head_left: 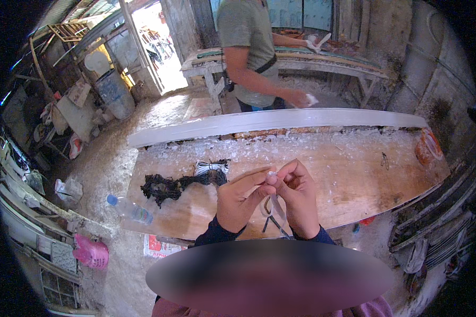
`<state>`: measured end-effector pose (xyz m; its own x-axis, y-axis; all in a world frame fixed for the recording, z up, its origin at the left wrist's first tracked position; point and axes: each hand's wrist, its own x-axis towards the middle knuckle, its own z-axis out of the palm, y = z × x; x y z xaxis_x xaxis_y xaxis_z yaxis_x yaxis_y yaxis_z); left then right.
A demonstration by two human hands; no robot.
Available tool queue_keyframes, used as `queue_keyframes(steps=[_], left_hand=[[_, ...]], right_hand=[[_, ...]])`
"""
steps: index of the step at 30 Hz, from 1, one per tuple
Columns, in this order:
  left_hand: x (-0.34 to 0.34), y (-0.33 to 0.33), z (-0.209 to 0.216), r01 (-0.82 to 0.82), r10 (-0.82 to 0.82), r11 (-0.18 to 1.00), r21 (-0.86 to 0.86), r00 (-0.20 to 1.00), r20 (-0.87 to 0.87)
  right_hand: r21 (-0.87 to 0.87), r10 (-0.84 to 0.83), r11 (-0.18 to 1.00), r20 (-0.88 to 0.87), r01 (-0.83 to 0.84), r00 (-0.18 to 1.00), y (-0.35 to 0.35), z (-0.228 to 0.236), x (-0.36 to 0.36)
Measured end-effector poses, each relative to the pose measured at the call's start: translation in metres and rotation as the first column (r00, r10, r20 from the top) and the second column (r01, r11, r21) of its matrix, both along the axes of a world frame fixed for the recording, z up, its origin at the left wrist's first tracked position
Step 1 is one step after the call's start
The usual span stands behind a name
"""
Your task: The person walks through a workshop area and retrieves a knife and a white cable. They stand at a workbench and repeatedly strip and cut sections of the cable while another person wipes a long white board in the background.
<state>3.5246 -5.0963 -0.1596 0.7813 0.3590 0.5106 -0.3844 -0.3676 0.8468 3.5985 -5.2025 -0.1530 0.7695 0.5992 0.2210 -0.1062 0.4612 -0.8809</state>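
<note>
Both hands were raised together above the near edge of the wooden table [354,179]. The left hand [238,198] and the right hand [299,198] each had a grip closed, thumb against forefinger, on the same small pale piece [272,174], which sat pinched between the fingertips where the hands met; its kind could not be made out. A thin pale strand [277,208] hung from the hands toward the table. On the table, to the left, lay a dark tangled bundle [166,186] with a bound coil of white cord [211,166] touching its far end; pale shavings were scattered over the top, and a long white board [280,120] ran along the far edge. A plastic bottle [129,207] lay at the left corner. Another person [251,53] stood beyond the board, holding something white. In my judgement, the main risk was loss of the small piece: held only at the fingertips, it could slip and vanish among the similar pale shavings. The hanging strand could also snag on the table edge and jerk the piece free. The bottle, at the corner, might roll off if the table were jolted.
</note>
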Motion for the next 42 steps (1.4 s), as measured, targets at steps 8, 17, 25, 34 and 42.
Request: queue_keyframes(steps=[8,17,25,34,42], left_hand=[[0.006,0.011,0.016,0.004,-0.007,0.997,0.075,0.999,0.038],[0.039,0.037,0.049,-0.09,0.097,0.992,-0.092,0.992,0.077],[0.068,0.064,0.083,0.034,0.003,0.919,-0.392,0.996,0.093],[0.088,0.146,0.114,0.173,-0.025,0.682,-0.71,0.977,0.213],[0.084,0.174,0.117,0.179,0.047,0.656,-0.733,0.96,0.276]], right_hand=[[0.088,0.072,0.994,-0.005,-0.072,0.997,0.007,-0.003,0.008],[-0.092,0.06,0.995,0.419,-0.023,0.906,0.019,-0.016,0.012],[-0.297,0.579,0.795,0.109,-0.529,0.808,0.026,-0.036,0.025],[-0.181,0.569,0.794,-0.115,-0.581,0.814,0.0,-0.047,0.047],[-0.085,0.561,0.814,-0.145,-0.575,0.815,-0.015,-0.036,0.064]])
